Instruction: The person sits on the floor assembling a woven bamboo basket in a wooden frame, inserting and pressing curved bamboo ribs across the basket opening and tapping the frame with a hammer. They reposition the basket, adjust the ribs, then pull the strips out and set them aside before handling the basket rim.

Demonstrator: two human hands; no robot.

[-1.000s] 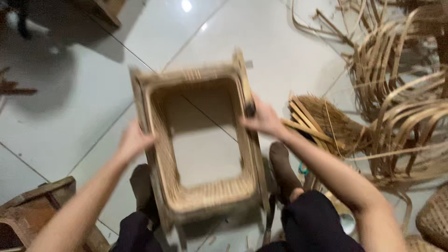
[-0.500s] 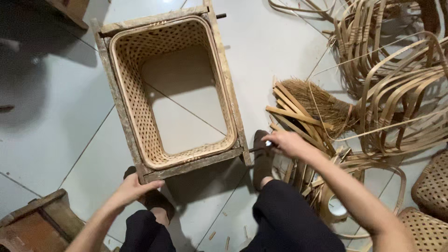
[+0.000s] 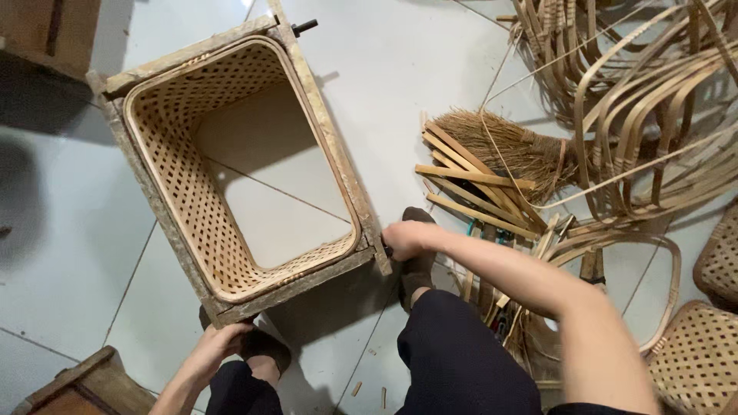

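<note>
A pale, glossy tiled floor [image 3: 69, 230] with thin grout lines fills most of the frame and carries everything here. At upper centre left stands a rectangular woven basket [image 3: 173, 192], bottomless so the tiles show through it, set inside a rough wooden frame [image 3: 342, 165] whose upper right corner carries a dark bolt [image 3: 304, 27]. The left hand [image 3: 219, 342], at the lower left, has its fingers closed over the near corner of the frame, just above the person's dark shoe [image 3: 265, 350]. The right hand [image 3: 406, 238], at the centre, is curled shut against the frame's lower right corner; it seems to grip a small dark piece there, though the view is too poor to tell what. A second dark shoe [image 3: 419, 269] lies directly under that hand. To the right, close by the forearm, lies a heap of flat bamboo sticks [image 3: 469, 180] over a brown fibre brush [image 3: 507, 146], and beyond them, filling the upper right, bent bamboo strips [image 3: 653, 115] in loops. A woven panel [image 3: 696, 361] sits at the lower right edge. Dark wooden pieces [image 3: 46, 38] occupy the upper left corner, and another wooden block [image 3: 84, 384] the lower left.
</note>
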